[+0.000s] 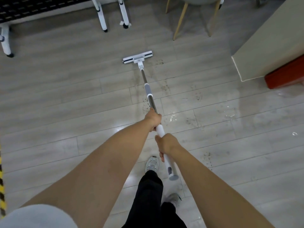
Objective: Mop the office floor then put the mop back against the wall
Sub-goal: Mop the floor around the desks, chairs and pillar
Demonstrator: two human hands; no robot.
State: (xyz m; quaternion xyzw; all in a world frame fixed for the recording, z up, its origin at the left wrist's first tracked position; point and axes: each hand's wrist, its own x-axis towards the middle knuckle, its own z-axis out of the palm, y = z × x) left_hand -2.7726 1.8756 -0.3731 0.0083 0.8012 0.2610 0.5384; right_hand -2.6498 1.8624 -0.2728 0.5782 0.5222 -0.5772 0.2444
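Left hand (154,118) and right hand (166,144) are gripping the mop (148,90) mid-stroke; smudges (166,87) at right are probably awaiting the next pass

Grey chair (195,0) on slim wooden legs. Just left of the chair, two white frame legs (101,18) on black castors. Further left, a black slatted panel (32,9) above another white castor leg (5,40). Right of the chair, a tall beige panel (271,38) with a red box (286,74) against its base. Well apart from the chair, yellow-and-black striped tape (2,186).
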